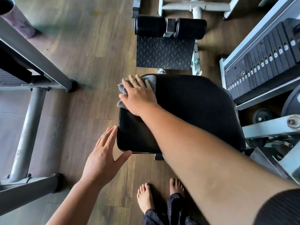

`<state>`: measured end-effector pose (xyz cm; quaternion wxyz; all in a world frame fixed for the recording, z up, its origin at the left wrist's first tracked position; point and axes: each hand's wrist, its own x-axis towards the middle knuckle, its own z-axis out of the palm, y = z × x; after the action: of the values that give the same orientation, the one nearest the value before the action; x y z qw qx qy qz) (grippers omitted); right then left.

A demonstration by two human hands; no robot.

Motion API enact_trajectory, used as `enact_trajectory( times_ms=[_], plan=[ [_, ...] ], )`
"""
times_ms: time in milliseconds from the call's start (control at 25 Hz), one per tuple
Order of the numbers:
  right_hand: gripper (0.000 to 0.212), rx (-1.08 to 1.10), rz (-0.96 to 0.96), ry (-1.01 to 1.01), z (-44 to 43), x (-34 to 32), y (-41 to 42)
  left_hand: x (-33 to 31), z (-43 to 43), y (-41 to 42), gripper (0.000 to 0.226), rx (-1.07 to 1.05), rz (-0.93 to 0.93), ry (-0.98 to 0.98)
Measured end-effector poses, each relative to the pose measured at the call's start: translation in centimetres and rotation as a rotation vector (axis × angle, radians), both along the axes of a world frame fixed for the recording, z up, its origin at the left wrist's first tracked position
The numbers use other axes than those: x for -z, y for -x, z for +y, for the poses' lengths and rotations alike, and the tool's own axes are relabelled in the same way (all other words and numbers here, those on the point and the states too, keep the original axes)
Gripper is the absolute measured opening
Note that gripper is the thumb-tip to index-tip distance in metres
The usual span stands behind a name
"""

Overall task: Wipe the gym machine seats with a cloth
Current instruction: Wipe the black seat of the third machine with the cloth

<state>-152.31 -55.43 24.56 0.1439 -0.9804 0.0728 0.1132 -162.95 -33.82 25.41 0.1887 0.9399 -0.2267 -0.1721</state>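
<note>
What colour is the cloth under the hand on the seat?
Grey, seen in the head view: the cloth under the right hand.

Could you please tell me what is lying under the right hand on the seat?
A grey cloth lies under the right hand, on the black seat's far-left corner. The hand hides most of it.

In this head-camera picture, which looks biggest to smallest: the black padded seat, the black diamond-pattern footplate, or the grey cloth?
1. Black padded seat
2. Black diamond-pattern footplate, though it lies farther from the camera
3. Grey cloth, partly hidden under the right hand
</note>
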Motion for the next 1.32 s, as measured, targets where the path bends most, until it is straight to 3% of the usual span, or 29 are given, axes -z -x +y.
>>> enact_trajectory(
  times_ms=[120,240,320,360,520,600,680,800,920,1000,1080,1160,1240,1320],
  plan=[
    [0.058,0.038,-0.101,0.123,-8.5,0.0,4.8,-0.1,-0.1,-0.1,0.093,-0.005,0.018,-0.038],
    [0.062,0.425,-0.037,0.184,-17.2,0.1,10.7,0.0,-0.1,-0.2,0.092,0.009,0.024,-0.028],
    [0.066,0.647,-0.025,0.197,-15.0,-0.4,11.6,0.2,0.0,-0.1,0.092,0.013,0.019,-0.01],
    [0.066,0.649,-0.055,0.221,-11.6,-0.5,10.9,0.3,0.1,-0.1,0.091,0.013,0.013,-0.004],
    [0.066,0.119,-0.103,0.079,4.0,-0.5,9.2,0.6,0.3,0.0,0.091,0.005,0.003,0.048],
    [0.066,-0.083,-0.064,-0.003,4.0,-0.9,9.8,0.6,0.3,-0.1,0.091,0.005,0.001,0.053],
    [0.065,-0.071,-0.092,0.062,-2.0,-0.6,12.2,0.4,0.2,-0.1,0.091,0.017,0.004,0.012],
    [0.068,0.26,-0.029,0.211,-12.6,-0.7,18.2,0.2,0.1,-0.2,0.091,0.018,0.02,-0.035],
    [0.07,0.565,0.001,0.243,-10.0,-1.0,18.6,0.2,0.1,-0.1,0.09,0.022,0.014,-0.021],
    [0.07,0.421,-0.051,0.193,-2.8,-1.0,16.4,0.3,0.3,-0.2,0.09,0.029,-0.002,0.002],
    [0.07,0.116,-0.077,0.114,3.3,-1.5,15.6,0.5,0.3,-0.3,0.092,0.033,-0.001,0.039],
    [0.068,-0.061,-0.06,0.054,4.7,-1.5,14.4,0.5,0.4,-0.3,0.093,0.021,0.003,0.059],
    [0.065,-0.087,-0.078,0.042,2.6,-0.7,10.2,0.6,0.4,-0.2,0.091,0.024,-0.013,0.062],
    [0.063,0.048,-0.054,0.059,0.4,-0.4,4.8,0.7,0.3,-0.1,0.09,0.027,-0.029,0.049]
  ],
)
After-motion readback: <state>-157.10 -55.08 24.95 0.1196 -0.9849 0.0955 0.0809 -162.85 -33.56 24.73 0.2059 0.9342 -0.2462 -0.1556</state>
